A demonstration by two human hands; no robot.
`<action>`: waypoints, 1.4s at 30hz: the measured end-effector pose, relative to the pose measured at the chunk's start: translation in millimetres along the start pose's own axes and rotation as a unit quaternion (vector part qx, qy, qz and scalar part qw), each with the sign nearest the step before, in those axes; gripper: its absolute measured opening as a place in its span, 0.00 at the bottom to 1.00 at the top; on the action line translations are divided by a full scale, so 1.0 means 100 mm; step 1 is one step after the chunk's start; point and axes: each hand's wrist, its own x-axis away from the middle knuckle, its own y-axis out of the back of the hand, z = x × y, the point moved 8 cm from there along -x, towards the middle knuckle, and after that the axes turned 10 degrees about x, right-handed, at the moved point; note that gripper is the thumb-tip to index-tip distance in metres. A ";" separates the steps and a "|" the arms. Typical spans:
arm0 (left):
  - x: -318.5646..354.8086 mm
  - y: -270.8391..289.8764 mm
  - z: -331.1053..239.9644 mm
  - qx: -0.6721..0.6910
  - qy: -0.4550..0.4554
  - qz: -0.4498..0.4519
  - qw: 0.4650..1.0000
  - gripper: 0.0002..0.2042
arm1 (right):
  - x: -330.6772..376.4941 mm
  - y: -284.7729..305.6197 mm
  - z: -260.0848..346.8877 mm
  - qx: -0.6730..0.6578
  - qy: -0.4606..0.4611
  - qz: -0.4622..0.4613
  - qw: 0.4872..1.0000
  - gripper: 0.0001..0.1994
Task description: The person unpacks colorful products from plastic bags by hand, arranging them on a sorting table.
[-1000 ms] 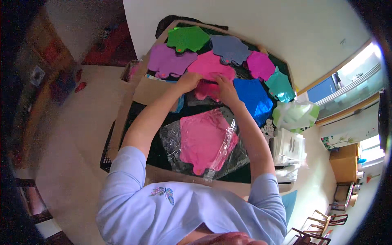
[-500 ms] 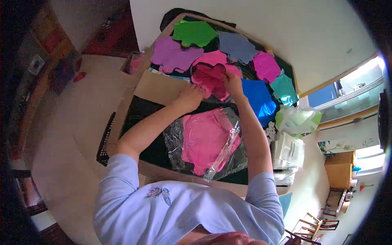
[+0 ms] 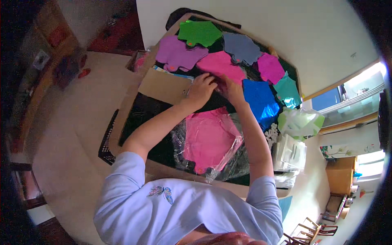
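From my remote seat, I have both hands at the middle of the desk (image 3: 141, 112), close together over a dark reddish piece (image 3: 221, 85) that is mostly hidden by the fingers. The left hand (image 3: 201, 90) has its fingers bent beside it; the right hand (image 3: 233, 90) is on its other side, fingers curled. I can't tell whether either grip is firmly closed on it or only touching.

Just beyond lies a pink stack (image 3: 222, 67). Near me, a larger pink piece (image 3: 210, 136) lies flat with clear film (image 3: 226, 171) over and around it.

As for progress, I judge the work partway: the near pink piece is in its film, while the piece between the hands is unsettled. The purple sheets (image 3: 177, 53), green sheets (image 3: 200, 32) and grey-blue sheets (image 3: 241, 47) at the far side, and the magenta sheets (image 3: 270, 68), teal sheets (image 3: 287, 90) and blue foil sheets (image 3: 259, 102) on the right, lie untouched. How many remain to be handled, I can't say.
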 end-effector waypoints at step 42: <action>0.98 2.33 -0.21 0.630 0.373 -0.255 0.631 0.18 | 0.26 0.00 -0.27 0.096 -0.102 -0.046 0.989 0.17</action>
